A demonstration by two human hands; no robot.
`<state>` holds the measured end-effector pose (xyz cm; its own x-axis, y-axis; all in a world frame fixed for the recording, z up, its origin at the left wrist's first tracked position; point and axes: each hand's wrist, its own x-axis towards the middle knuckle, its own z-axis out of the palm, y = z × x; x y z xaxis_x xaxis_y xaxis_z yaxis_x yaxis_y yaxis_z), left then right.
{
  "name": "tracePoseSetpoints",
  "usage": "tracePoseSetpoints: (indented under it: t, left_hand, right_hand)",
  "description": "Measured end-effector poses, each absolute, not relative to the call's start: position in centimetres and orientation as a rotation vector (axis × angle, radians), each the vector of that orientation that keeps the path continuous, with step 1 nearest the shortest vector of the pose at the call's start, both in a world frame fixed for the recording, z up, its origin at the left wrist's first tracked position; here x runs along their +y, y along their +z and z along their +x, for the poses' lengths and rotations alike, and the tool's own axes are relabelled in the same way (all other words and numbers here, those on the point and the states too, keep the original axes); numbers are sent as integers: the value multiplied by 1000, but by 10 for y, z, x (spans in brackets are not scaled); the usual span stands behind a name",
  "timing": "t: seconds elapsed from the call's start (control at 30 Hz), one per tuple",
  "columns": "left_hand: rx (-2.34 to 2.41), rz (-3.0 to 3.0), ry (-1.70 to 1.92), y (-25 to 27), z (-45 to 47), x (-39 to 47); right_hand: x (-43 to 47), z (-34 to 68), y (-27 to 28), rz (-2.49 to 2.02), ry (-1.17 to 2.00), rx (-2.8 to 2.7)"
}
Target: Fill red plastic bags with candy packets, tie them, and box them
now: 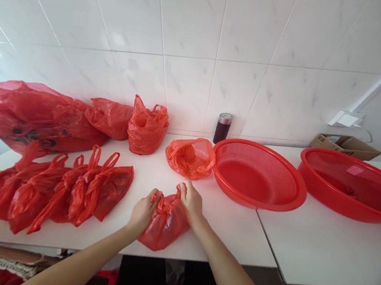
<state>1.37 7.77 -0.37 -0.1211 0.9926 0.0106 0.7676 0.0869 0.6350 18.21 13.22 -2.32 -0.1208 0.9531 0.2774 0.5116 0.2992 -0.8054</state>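
Note:
A filled red plastic bag (164, 226) rests on the white table near its front edge, its top gathered and creased. My left hand (144, 210) is closed around one handle at the bag's upper left. On the other side, my right hand (191, 201) grips the opposite handle between thumb and fingers. What the bag contains is hidden by the red plastic. Just behind it sits an open red bag (190, 158) with its mouth spread wide, touching a red perforated basket (258, 179).
Several tied red bags (66, 188) lie in a row at the left. Behind them are a big red bag (43, 118) and an upright red bag (147, 131). A dark thermos (223, 128) stands by the wall. At right are a red basin (348, 193) and a cardboard box (356, 148).

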Motion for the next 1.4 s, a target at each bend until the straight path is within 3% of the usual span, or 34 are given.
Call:
tracePoseSetpoints:
  t: [0.37, 0.7, 0.97, 1.2, 1.4]
  left_hand:
    - [2087, 2293, 108, -20, -20, 105]
    - [1978, 2471, -133, -27, -20, 118]
    - [2126, 2320, -77, -3, -42, 92]
    - [2149, 2031, -85, 11, -59, 63]
    - [2088, 2422, 390, 13, -22, 83]
  right_hand:
    - [165, 217, -43, -1640, 525, -1758]
    - [172, 210, -59, -1903, 331, -1888]
    - [168, 214, -50, -1938, 340, -1775]
    - [167, 214, -37, -1886, 557, -1708]
    - [109, 242, -4, -1598, 761, -1850]
